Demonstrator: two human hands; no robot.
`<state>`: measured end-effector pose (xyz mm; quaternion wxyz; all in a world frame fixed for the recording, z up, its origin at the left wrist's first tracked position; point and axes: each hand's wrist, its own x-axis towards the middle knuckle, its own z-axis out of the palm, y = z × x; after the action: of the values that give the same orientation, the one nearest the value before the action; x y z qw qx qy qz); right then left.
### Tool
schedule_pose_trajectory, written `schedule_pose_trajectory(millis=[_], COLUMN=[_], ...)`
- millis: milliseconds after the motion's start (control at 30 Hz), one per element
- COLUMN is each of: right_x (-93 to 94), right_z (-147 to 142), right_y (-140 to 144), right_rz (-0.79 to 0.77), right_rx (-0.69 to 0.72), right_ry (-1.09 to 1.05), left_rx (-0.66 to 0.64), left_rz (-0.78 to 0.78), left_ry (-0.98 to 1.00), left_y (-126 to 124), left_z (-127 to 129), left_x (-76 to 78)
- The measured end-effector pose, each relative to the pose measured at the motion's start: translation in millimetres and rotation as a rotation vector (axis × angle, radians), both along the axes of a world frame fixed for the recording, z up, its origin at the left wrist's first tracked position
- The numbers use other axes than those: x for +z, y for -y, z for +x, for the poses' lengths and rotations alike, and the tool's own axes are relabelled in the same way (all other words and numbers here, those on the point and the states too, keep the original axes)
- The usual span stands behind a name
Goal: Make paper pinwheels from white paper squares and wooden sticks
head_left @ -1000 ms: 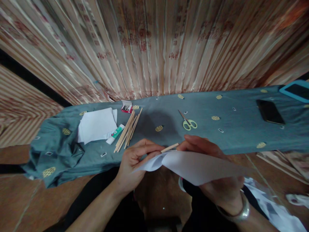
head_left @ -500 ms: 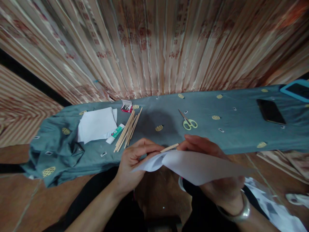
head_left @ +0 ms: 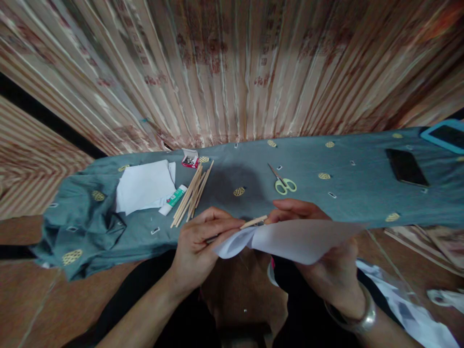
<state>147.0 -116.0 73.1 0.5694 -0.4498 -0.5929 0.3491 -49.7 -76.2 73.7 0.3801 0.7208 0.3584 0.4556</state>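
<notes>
1. White paper sheet (head_left: 300,239) lies across your two hands, just in front of the near edge of the blue-grey cloth (head_left: 362,193), with its left corner curled under.
2. Your left hand (head_left: 197,246) pinches the near end of a thin wooden stick (head_left: 253,222) between thumb and fingertips, and the curled paper corner touches the same fingers.
3. Your right hand (head_left: 319,251) is closed on the sheet from beneath, its thumb lying on top by the stick's far end; whether it also grips the stick cannot be told.
4. On the cloth, left of your hands, a bundle of wooden sticks (head_left: 192,193) lies fanned out, with a glue tube (head_left: 173,200) just beside it and a stack of white paper (head_left: 145,186) further left.
5. A small red box (head_left: 190,161) sits at the far tip of the bundle.
6. Yellow-handled scissors (head_left: 282,181) lie on the cloth beyond your right hand.
7. A dark phone (head_left: 405,167) rests well to the right on the cloth.
</notes>
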Motion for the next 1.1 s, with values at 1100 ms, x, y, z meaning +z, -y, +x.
schedule_pose_trajectory(millis=[1100], right_x=[-63.5], right_z=[-12], right_y=[-52], right_rz=[-0.376], right_rx=[-0.002], right_ry=[-0.079], left_rx=[0.119], left_rz=[0.147], left_ry=[-0.315], left_y=[-19], left_z=[-11], left_x=[-52.8])
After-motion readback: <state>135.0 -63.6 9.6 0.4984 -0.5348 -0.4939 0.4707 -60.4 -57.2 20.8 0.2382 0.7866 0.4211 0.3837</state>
